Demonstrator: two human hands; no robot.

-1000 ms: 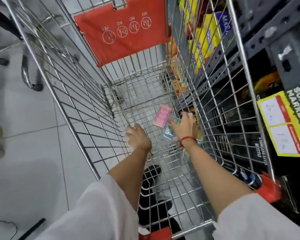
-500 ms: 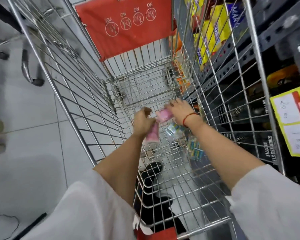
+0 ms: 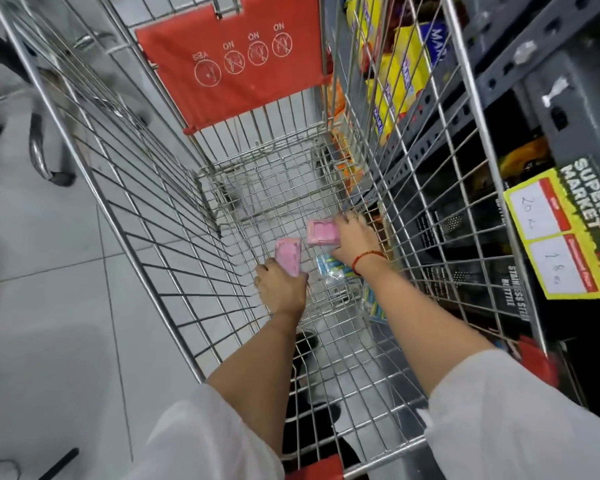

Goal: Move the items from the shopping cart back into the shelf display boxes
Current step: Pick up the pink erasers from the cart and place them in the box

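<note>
Both my arms reach down into a wire shopping cart [image 3: 146,237]. My left hand [image 3: 282,287] grips a small pink packet [image 3: 288,255] that sticks out ahead of the fingers. My right hand [image 3: 354,239], with a red string at the wrist, holds a second pink packet [image 3: 321,232] by its right edge, close to the cart's right wall. Under the right wrist, blue and clear packets [image 3: 333,270] lie on the cart floor, and another blue packet [image 3: 373,303] lies nearer to me.
The cart's red child-seat flap [image 3: 236,64] stands at the far end. A grey metal shelf rack [image 3: 541,84] runs along the right, with yellow packs [image 3: 404,74], dark boxes [image 3: 465,258] and a yellow price tag [image 3: 558,233]. Grey tiled floor [image 3: 49,306] lies to the left.
A second ago only one pink packet lay in the cart by my right hand. Now each hand holds a pink packet, and the hands have moved apart.
</note>
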